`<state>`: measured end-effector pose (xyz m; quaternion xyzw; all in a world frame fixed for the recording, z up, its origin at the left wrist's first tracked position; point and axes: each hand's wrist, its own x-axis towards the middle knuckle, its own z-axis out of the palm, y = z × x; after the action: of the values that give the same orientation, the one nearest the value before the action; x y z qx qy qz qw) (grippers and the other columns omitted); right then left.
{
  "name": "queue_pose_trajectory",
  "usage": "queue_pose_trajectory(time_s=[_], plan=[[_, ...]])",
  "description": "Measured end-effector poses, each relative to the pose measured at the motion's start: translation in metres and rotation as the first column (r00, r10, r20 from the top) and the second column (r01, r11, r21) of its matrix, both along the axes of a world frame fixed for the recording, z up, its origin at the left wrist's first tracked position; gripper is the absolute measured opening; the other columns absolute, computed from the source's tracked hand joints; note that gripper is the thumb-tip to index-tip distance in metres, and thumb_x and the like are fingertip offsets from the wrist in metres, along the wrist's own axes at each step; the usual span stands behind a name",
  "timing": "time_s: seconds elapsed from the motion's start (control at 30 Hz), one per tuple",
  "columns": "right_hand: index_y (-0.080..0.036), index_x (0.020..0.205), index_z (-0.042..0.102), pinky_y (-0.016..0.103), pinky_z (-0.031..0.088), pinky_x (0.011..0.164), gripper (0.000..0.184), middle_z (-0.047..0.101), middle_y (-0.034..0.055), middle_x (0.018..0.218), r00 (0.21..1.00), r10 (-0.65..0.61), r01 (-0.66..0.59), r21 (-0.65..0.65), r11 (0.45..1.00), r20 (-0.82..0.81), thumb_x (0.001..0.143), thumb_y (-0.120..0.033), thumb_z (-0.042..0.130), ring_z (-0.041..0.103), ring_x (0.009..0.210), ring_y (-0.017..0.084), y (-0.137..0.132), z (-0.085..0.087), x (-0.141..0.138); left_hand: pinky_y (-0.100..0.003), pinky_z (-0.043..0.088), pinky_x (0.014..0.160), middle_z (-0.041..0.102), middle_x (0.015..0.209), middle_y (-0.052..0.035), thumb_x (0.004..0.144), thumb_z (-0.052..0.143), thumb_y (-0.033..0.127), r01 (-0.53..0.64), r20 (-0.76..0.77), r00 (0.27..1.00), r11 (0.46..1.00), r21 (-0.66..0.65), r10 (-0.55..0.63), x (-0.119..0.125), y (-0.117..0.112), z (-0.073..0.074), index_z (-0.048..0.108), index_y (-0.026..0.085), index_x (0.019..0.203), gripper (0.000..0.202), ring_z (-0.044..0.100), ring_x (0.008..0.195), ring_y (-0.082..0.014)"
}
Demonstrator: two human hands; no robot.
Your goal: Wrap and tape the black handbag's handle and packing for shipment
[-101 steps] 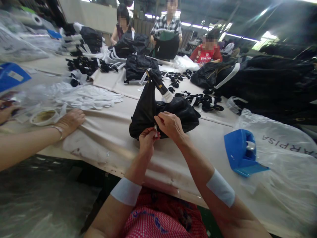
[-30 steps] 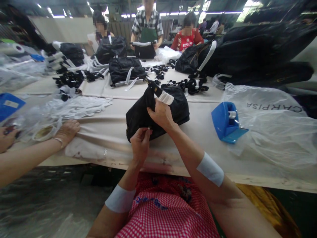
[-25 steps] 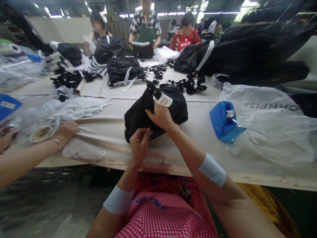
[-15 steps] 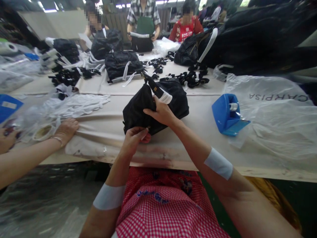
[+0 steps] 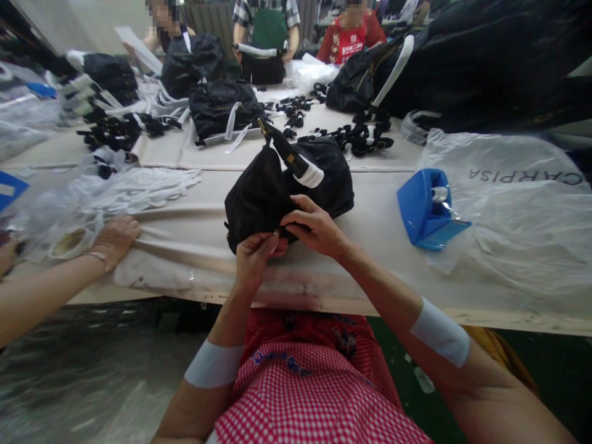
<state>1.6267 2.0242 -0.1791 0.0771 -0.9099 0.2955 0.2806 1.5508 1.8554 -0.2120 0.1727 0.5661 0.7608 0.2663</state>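
Note:
A black handbag (image 5: 263, 191) lies on the cloth-covered table (image 5: 194, 246) near its front edge, its strap (image 5: 296, 163) wrapped in white paper and sticking up. My left hand (image 5: 253, 254) is closed in a pinch at the bag's near lower edge, on a small metal zipper pull (image 5: 277, 233). My right hand (image 5: 315, 226) is closed on the bag's edge right beside it, fingertips almost touching the left hand.
A blue tape dispenser (image 5: 428, 206) stands right of the bag, on a printed clear plastic bag (image 5: 518, 209). Another person's hand (image 5: 113, 237) rests at the left by a tape roll (image 5: 69, 242). White paper strips (image 5: 139, 188), more black bags (image 5: 222, 108) and straps (image 5: 365, 139) lie behind.
My right hand has come down from the top of the bag to its near edge, meeting the left hand at the zipper pull. The view has tilted downward a little.

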Motion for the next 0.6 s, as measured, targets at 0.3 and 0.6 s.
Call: queue_pose_trajectory(time_s=[0.3,0.6], plan=[[-0.023,0.095,0.076,0.044,0.043,0.106,0.024,0.049,0.0119,0.128,0.996,0.059,-0.058,0.009,0.998,-0.072,0.096,-0.021,0.052,0.05,0.124,0.025,-0.004,-0.005,-0.003,-0.033,0.062,0.065,0.073,0.068,-0.0021,0.065,0.085,0.043,0.025,0.014,1.0,0.999,0.046,-0.025,-0.001,-0.002,-0.001,0.074,0.017,0.084,0.033,0.071,0.063,-0.018],[-0.024,0.092,0.076,0.046,0.044,0.104,0.022,0.048,0.0105,0.127,0.997,0.056,-0.056,-0.009,0.998,-0.057,0.09,-0.013,0.056,0.05,0.121,0.026,-0.006,-0.006,-0.009,-0.033,0.061,0.065,0.072,0.067,-0.001,0.068,0.083,0.041,-0.008,-0.024,1.0,0.998,0.063,0.009,-0.001,0.0,-0.011,0.072,0.017,0.084,0.032,0.069,0.06,-0.0162]])
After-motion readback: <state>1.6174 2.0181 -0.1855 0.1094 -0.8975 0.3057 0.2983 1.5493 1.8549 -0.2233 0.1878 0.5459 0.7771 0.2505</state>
